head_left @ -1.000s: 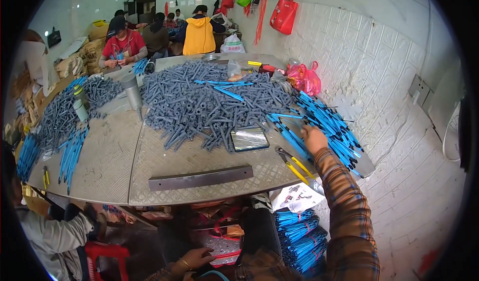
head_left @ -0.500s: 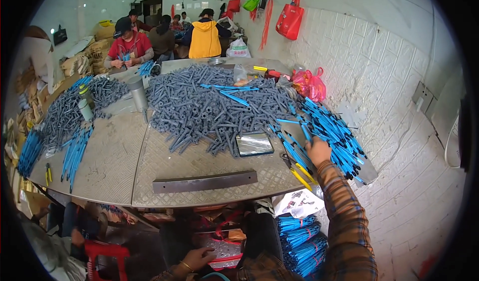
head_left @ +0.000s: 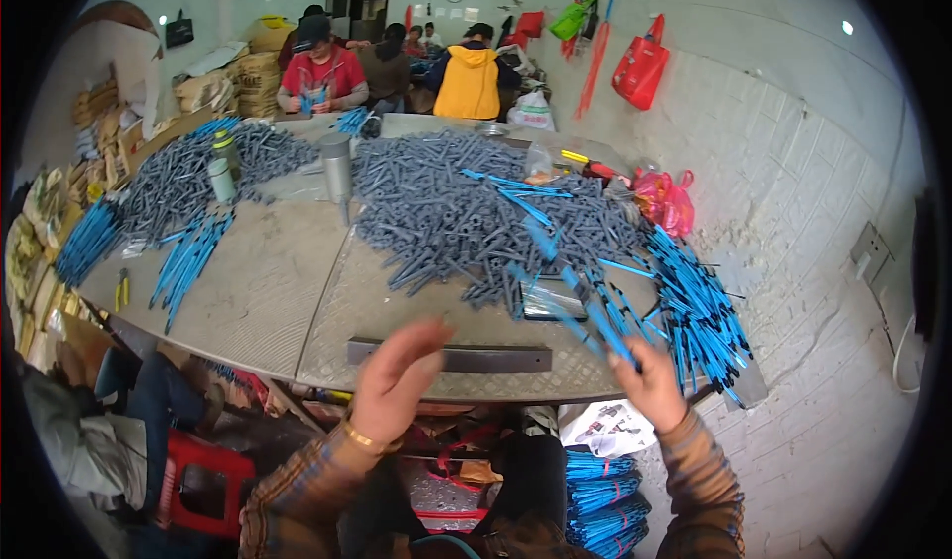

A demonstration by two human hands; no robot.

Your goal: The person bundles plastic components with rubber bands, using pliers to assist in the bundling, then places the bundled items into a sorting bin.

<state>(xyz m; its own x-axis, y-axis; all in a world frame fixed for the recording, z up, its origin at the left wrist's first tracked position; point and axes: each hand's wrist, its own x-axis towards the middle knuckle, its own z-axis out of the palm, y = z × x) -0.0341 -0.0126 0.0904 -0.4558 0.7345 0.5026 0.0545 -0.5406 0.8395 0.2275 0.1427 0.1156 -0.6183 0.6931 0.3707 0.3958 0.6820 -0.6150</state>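
Note:
My right hand (head_left: 652, 385) is closed around a few thin blue rods (head_left: 575, 286), held above the right part of the table and blurred by motion. Behind them, partly covered, lies a flat phone-like slab (head_left: 547, 303). My left hand (head_left: 402, 388) is raised over the front edge, fingers stretched and holding nothing. It hides part of a dark flat bar (head_left: 496, 359) lying along that edge. Right of my right hand spreads a heap of blue rods with black ends (head_left: 699, 311). A large pile of grey tubular pieces (head_left: 446, 202) covers the table's middle.
A metal flask (head_left: 336, 167) and a green bottle (head_left: 226, 152) stand on the table (head_left: 263, 261). More blue rods (head_left: 193, 261) lie at left. Tied bundles (head_left: 605, 495) sit below the right edge, near a red stool (head_left: 206, 480). Several people work at the back.
My right hand has lifted blue rods off the right heap and drawn them toward me. My left hand has risen from my lap to above the table edge. The view has shifted.

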